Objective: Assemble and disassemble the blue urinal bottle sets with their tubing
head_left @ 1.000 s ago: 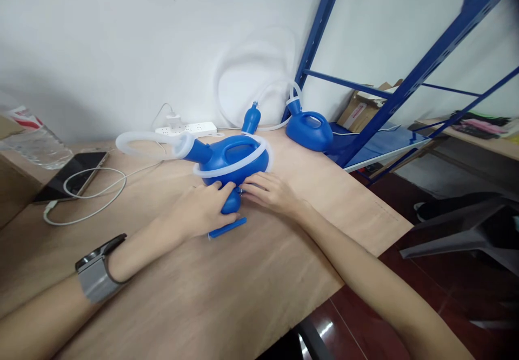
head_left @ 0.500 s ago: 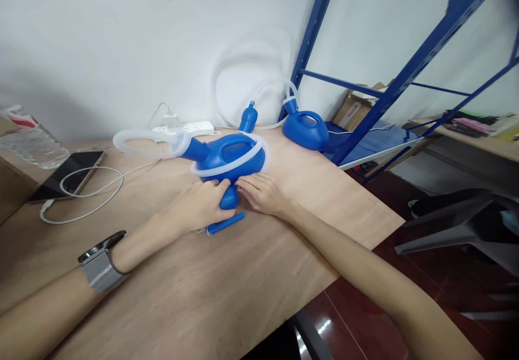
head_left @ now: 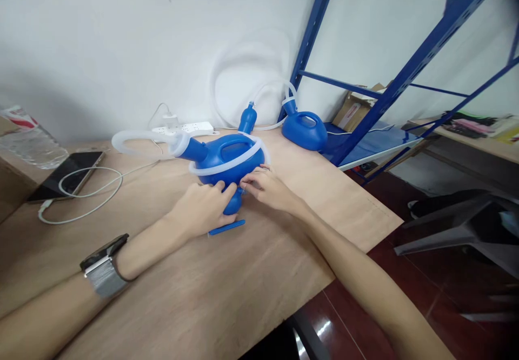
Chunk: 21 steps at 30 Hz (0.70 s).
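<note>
A blue portable urinal bottle (head_left: 231, 157) lies on the table, with a translucent tube (head_left: 227, 165) wrapped round it. In front of it, my left hand (head_left: 208, 206) is closed round a small blue cup-shaped urinal head (head_left: 232, 203). My right hand (head_left: 265, 187) pinches at the right end of that head, where a tiny shiny bit shows between the fingertips; what it is I cannot make out. Just below my left hand lies a flat blue strip (head_left: 227, 227), perhaps a lid.
A second blue bottle (head_left: 304, 130) stands behind, tubed to an upright blue urinal head (head_left: 248, 118). A white power strip (head_left: 198, 128), a phone (head_left: 67, 173) with a white cable and a water bottle (head_left: 34, 138) are at left. A blue metal rack (head_left: 365, 117) borders the right.
Both hands have shifted slightly right with the blue urinal head, which is tilted a little differently. The right fingers have moved along its end. The bottles stay in place.
</note>
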{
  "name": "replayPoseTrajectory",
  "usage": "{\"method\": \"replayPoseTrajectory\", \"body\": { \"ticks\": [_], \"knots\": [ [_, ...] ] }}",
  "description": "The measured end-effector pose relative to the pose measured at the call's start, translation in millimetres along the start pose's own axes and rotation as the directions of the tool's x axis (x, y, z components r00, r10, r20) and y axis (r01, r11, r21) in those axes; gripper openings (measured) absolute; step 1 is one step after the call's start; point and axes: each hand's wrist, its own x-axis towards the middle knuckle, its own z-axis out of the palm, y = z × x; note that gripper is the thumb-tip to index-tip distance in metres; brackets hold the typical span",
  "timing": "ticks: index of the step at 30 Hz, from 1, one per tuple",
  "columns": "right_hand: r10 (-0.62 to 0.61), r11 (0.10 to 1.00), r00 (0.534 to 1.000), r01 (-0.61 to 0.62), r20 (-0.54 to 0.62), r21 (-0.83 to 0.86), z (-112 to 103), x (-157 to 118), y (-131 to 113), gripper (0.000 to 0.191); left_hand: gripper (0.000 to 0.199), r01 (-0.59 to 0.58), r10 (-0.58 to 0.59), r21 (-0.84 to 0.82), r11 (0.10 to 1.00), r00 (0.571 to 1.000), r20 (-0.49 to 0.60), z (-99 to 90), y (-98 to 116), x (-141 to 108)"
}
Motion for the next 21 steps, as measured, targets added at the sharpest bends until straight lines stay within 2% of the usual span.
{"method": "replayPoseTrajectory", "body": {
  "ticks": [3, 9, 15, 18, 21],
  "knots": [
    [0.053, 0.999, 0.998, -0.053, 0.031, -0.012, 0, 1, -3, 0.023, 0.055, -0.015, 0.016, 0.042, 0.999, 1.0, -0.02, -0.1, 5, -1],
    [0.05, 0.998, 0.999, -0.05, 0.001, -0.03, 15, 1, -7, 0.024, 0.059, -0.012, 0.017, 0.105, 0.994, 0.999, -0.046, 2.7, 6, -1],
    [0.097, 0.994, 0.995, -0.096, -0.02, 0.051, 27, 3, -9, 0.037, 0.063, -0.016, 0.021, 0.125, 0.992, 0.999, -0.034, 3.2, 4, -3],
    [0.173, 0.973, 0.984, -0.165, -0.036, 0.163, 26, 4, -12, 0.046, 0.062, -0.019, 0.028, 0.162, 0.987, 0.998, -0.049, 3.9, 6, -4],
    [0.202, 0.954, 0.979, -0.191, -0.025, 0.231, 22, 5, -15, 0.047, 0.061, -0.021, 0.029, 0.177, 0.984, 0.999, -0.042, 2.7, 8, -4]
  ]
}}
